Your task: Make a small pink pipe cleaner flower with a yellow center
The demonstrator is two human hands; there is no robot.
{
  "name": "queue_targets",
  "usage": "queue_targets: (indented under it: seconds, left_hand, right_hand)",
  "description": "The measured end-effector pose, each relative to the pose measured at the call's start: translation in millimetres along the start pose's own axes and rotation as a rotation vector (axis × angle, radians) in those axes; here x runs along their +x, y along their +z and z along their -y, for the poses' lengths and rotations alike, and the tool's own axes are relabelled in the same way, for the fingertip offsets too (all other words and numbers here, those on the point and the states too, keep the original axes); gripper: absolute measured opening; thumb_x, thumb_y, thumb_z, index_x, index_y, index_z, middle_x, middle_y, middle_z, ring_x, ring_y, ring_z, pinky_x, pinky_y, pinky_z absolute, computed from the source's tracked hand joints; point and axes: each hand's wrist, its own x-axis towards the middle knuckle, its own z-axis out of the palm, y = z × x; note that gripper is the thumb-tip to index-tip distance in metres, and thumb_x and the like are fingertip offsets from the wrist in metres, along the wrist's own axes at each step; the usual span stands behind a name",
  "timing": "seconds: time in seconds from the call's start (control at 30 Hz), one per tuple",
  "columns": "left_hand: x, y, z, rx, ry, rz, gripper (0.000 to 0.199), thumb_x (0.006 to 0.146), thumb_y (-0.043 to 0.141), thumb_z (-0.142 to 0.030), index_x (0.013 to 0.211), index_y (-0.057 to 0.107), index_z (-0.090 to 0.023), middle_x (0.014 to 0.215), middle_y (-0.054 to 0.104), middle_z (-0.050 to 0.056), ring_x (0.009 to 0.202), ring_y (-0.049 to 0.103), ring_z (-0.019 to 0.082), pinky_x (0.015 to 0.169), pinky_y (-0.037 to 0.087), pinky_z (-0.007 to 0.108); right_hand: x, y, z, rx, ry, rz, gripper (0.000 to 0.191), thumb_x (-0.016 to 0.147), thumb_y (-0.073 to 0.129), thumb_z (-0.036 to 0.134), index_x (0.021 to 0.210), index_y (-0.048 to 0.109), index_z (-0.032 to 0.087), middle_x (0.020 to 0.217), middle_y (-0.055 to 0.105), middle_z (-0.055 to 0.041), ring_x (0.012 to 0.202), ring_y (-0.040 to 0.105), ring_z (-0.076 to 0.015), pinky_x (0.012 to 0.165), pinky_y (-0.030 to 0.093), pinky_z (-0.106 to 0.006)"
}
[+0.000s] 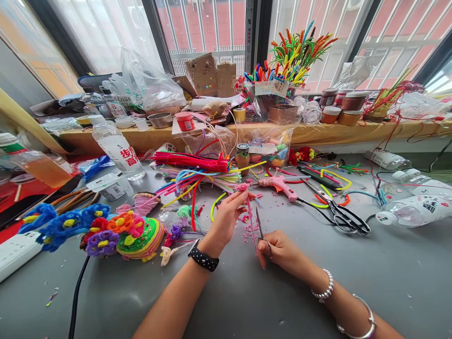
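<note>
In the middle of the grey table, my left hand pinches a pink pipe-cleaner flower near its top. A long pink pipe-cleaner stem hangs down from it. My right hand has its fingers through the handles of small scissors, the blades pointing up, close beside the stem on its right. Whether the blades touch the stem I cannot tell. Pink fuzz trimmings lie scattered on the table beneath and behind my hands.
Beyond my hands lie a pink glue gun, large black-handled scissors and a bundle of pipe cleaners. Finished fuzzy flowers are at left, near a bottle. Several bottles lie at right. A cluttered wooden ledge runs behind.
</note>
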Motion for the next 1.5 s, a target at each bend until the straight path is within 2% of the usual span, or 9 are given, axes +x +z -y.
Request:
queue_targets:
  seconds: [0.33, 0.47, 0.73, 1.03, 1.17, 1.23, 1.33, 1.4, 1.5]
  left_hand:
    - [-2.3, 2.2, -0.2, 0.009, -0.044, 0.096, 0.016, 0.071, 0.056, -0.031, 0.069, 0.065, -0.017, 0.074, 0.058, 0.001, 0.069, 0.045, 0.009, 0.061, 0.033, 0.02]
    - [-2.1, 2.5, 0.0, 0.021, -0.063, 0.103, 0.016, 0.07, 0.058, -0.031, 0.07, 0.065, -0.017, 0.077, 0.059, 0.001, 0.071, 0.045, 0.009, 0.06, 0.032, 0.019]
    - [-1.8, 1.4, 3.1, 0.065, -0.073, 0.142, 0.016, 0.07, 0.058, -0.031, 0.071, 0.066, -0.017, 0.076, 0.057, 0.001, 0.072, 0.045, 0.009, 0.062, 0.033, 0.02]
    - [0.0, -0.6, -0.2, -0.005, -0.009, 0.027, 0.016, 0.069, 0.058, -0.031, 0.071, 0.065, -0.016, 0.074, 0.057, 0.001, 0.068, 0.045, 0.008, 0.059, 0.033, 0.018]
    - [1.4, -2.7, -0.5, 0.001, 0.016, -0.007, 0.017, 0.069, 0.057, -0.03, 0.071, 0.065, -0.015, 0.071, 0.057, 0.0, 0.065, 0.045, 0.008, 0.058, 0.033, 0.019]
    - [2.6, -5.2, -2.1, 0.008, 0.038, -0.043, 0.018, 0.069, 0.057, -0.031, 0.071, 0.065, -0.015, 0.07, 0.057, 0.001, 0.064, 0.045, 0.008, 0.058, 0.034, 0.019]
    - [4.4, -10.3, -6.6, 0.016, 0.072, -0.098, 0.018, 0.067, 0.058, -0.031, 0.072, 0.065, -0.015, 0.072, 0.058, 0.0, 0.065, 0.046, 0.009, 0.058, 0.034, 0.019]
    - [5.2, -13.9, -10.3, 0.04, 0.092, -0.117, 0.018, 0.067, 0.058, -0.032, 0.072, 0.065, -0.015, 0.072, 0.058, 0.0, 0.065, 0.046, 0.009, 0.058, 0.034, 0.019]
    - [5.7, -17.8, -15.3, 0.065, 0.105, -0.146, 0.018, 0.067, 0.058, -0.031, 0.072, 0.065, -0.015, 0.069, 0.057, 0.0, 0.062, 0.045, 0.008, 0.056, 0.033, 0.018]
  right_hand:
    - [-1.6, -2.0, 10.0, -0.134, -0.063, 0.066, 0.075, 0.074, 0.013, 0.069, 0.064, 0.06, 0.012, 0.062, 0.052, -0.0025, 0.056, 0.045, -0.011, 0.054, 0.035, -0.021]
    - [-1.7, -2.4, 10.5, -0.147, -0.084, 0.099, 0.075, 0.072, 0.014, 0.071, 0.063, 0.058, 0.012, 0.069, 0.057, -0.0048, 0.063, 0.05, -0.0137, 0.059, 0.038, -0.023]
    - [-2.6, -1.2, 9.2, -0.155, -0.074, 0.089, 0.073, 0.072, 0.013, 0.071, 0.064, 0.057, 0.013, 0.068, 0.058, -0.0044, 0.062, 0.052, -0.0136, 0.059, 0.038, -0.023]
    - [-1.8, -0.9, 10.6, -0.17, -0.04, 0.047, 0.074, 0.073, 0.013, 0.071, 0.061, 0.057, 0.012, 0.057, 0.052, -0.0013, 0.051, 0.044, -0.0098, 0.051, 0.033, -0.021]
    - [-2.4, -0.2, 9.5, -0.183, -0.011, 0.036, 0.076, 0.072, 0.013, 0.072, 0.062, 0.059, 0.012, 0.058, 0.052, -0.0021, 0.053, 0.044, -0.0105, 0.051, 0.033, -0.021]
    - [-2.2, -1.7, 9.8, -0.195, 0.033, 0.03, 0.076, 0.071, 0.017, 0.073, 0.062, 0.06, 0.011, 0.058, 0.053, -0.0024, 0.053, 0.044, -0.0106, 0.05, 0.033, -0.021]
    - [-1.4, -8.5, 11.0, -0.251, 0.16, -0.008, 0.066, 0.067, 0.035, 0.071, 0.063, 0.061, 0.011, 0.051, 0.048, 0.0006, 0.049, 0.039, -0.009, 0.045, 0.029, -0.019]
    - [-1.1, -16.0, 11.3, -0.335, 0.23, -0.063, 0.055, 0.065, 0.047, 0.066, 0.065, 0.062, 0.012, 0.048, 0.043, 0.0034, 0.046, 0.035, -0.0079, 0.042, 0.025, -0.019]
    - [-1.7, -28.4, 9.0, -0.523, 0.274, -0.154, 0.042, 0.063, 0.056, 0.057, 0.067, 0.062, 0.015, 0.046, 0.042, 0.0049, 0.045, 0.036, -0.008, 0.042, 0.023, -0.019]
